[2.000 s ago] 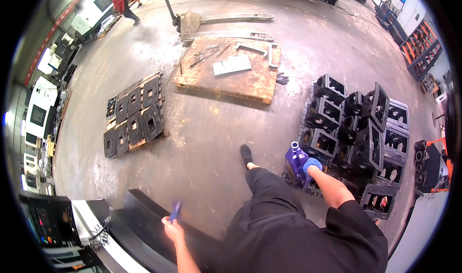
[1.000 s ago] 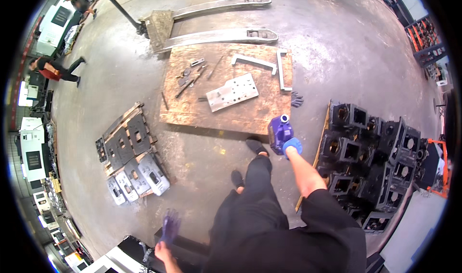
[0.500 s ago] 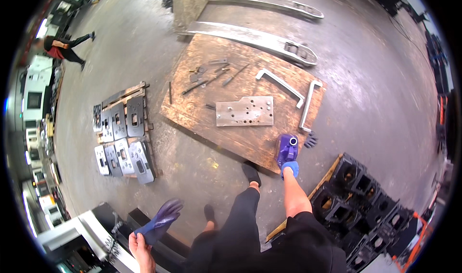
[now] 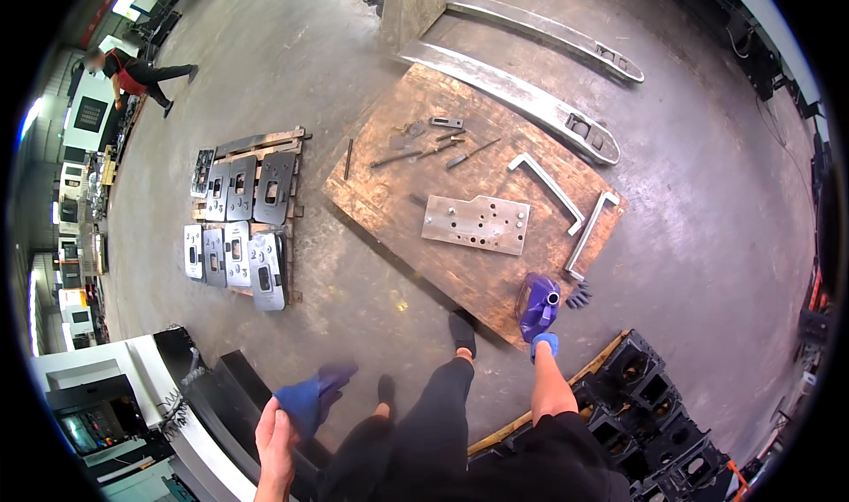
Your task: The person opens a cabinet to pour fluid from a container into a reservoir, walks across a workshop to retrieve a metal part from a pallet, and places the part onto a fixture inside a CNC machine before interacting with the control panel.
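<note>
My bare left hand (image 4: 272,436) pinches the cuff of a blue work glove (image 4: 301,406); the glove's darker purple finger end hangs away to the right, blurred by motion. On the right, my gloved right hand (image 4: 545,341) is at a purple jug (image 4: 537,309) with a pale round mouth, at the near corner of the wooden tabletop (image 4: 389,210). That hand seems closed on the jug, though its fingers are partly hidden. Another dark glove (image 4: 578,296) lies beside the jug. A drilled metal plate (image 4: 476,225) rests on the wood in front of me.
Two bent metal bars (image 4: 548,194) and several hand tools (image 4: 424,148) lie on the wood. Beyond stands a pallet jack (image 4: 513,91). Machined plates (image 4: 240,188) cover a pallet at left; dark castings (image 4: 637,387) stand near right. A person (image 4: 133,73) is far left.
My view has shifted, so the table sits further right and lower. The glove in my left hand has swung and folded. The far person has changed pose.
</note>
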### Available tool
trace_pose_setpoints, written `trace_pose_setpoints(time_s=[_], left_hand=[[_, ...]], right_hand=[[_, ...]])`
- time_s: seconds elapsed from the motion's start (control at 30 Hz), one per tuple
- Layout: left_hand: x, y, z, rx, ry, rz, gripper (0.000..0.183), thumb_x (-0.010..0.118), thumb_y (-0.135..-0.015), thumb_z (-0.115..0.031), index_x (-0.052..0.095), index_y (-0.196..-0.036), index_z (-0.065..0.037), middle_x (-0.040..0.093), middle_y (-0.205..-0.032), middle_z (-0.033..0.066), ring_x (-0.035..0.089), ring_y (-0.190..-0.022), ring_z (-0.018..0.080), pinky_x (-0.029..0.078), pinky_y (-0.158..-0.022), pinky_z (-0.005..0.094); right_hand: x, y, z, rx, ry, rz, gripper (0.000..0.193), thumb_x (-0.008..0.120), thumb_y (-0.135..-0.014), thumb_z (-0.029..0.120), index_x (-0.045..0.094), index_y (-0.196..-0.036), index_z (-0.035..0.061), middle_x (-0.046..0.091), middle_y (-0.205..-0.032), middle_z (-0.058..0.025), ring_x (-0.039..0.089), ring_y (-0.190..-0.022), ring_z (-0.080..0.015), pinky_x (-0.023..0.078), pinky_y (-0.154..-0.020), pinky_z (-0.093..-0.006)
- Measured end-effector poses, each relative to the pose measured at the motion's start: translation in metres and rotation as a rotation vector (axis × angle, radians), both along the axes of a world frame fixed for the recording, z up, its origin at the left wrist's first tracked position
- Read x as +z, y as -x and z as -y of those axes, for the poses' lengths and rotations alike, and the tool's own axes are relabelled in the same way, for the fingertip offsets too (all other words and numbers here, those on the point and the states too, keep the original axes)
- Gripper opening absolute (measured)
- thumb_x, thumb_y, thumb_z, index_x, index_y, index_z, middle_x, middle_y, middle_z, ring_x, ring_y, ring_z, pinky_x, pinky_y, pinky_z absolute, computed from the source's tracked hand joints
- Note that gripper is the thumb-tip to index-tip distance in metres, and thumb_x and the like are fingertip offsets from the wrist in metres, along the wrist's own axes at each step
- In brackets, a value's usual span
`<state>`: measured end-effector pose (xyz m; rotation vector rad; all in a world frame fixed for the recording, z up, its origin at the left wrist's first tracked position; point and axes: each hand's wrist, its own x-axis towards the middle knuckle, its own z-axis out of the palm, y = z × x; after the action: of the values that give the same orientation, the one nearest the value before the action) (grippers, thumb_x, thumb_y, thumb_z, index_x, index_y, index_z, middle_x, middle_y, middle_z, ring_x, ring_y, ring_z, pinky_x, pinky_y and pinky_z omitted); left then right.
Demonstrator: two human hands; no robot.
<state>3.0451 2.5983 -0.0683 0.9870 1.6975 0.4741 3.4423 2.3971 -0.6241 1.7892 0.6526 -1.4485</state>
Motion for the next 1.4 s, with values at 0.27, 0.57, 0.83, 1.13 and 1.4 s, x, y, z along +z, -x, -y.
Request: trace_pose_setpoints(time_s=[0.27,0.57,0.83,1.13,1.4], left_hand=[[0.014,0.024,0.004,-0.085,0.108,0.327,0.091,0.033,-0.098,-0.071,0.004,-0.161,-0.012,0.044,-0.152,0.0090,0.050,-0.132,0.0218,0.044,-0.100,0.0315],[0.016,0.117,0.070,0.201,-0.026,0.659,0.095,0.025,-0.095,-0.077,-0.006,-0.160,-0.015,0.026,-0.162,0.0105,0.039,-0.140,0.0276,0.031,-0.113,0.0458],[0.005,0.206,0.143,0.339,-0.142,0.929,0.089,0.021,-0.097,-0.073,-0.002,-0.161,-0.016,0.009,-0.168,0.0084,0.017,-0.151,0.0281,0.017,-0.120,0.0529],[0.035,0.297,0.240,0.699,-0.255,0.937,0.081,0.028,-0.102,-0.064,0.013,-0.160,-0.010,0.027,-0.161,0.0096,0.029,-0.146,0.0265,0.024,-0.118,0.0473],[-0.073,0.395,0.305,1.212,-0.202,0.767,0.024,0.055,-0.095,0.000,0.065,-0.115,0.010,0.070,-0.111,0.0147,0.068,-0.100,0.0225,0.055,-0.090,0.0346]], right_hand=[[0.023,0.032,0.001,-0.531,-0.720,0.128,0.043,0.053,-0.094,0.035,0.063,-0.130,0.0156,0.068,-0.125,-0.0064,0.066,-0.111,-0.0232,0.052,-0.095,-0.0333],[0.336,0.159,-0.159,-0.625,-0.920,-0.693,0.029,0.062,-0.095,0.022,0.070,-0.120,0.0098,0.072,-0.115,-0.0051,0.067,-0.108,-0.0183,0.053,-0.094,-0.0349],[0.522,0.393,-0.182,0.167,-0.863,-1.193,0.039,0.075,-0.087,0.027,0.069,-0.119,0.0064,0.074,-0.109,-0.0089,0.070,-0.096,-0.0151,0.055,-0.084,-0.0294],[0.566,0.591,-0.116,0.752,-0.922,-1.100,0.034,0.075,-0.088,0.037,0.072,-0.109,0.0107,0.075,-0.102,-0.0069,0.071,-0.091,-0.0195,0.054,-0.082,-0.0337],[0.530,0.710,-0.058,0.682,-0.433,-1.355,0.026,0.067,-0.088,0.026,0.073,-0.106,0.0082,0.074,-0.098,-0.0113,0.069,-0.083,-0.0228,0.053,-0.077,-0.0355]])
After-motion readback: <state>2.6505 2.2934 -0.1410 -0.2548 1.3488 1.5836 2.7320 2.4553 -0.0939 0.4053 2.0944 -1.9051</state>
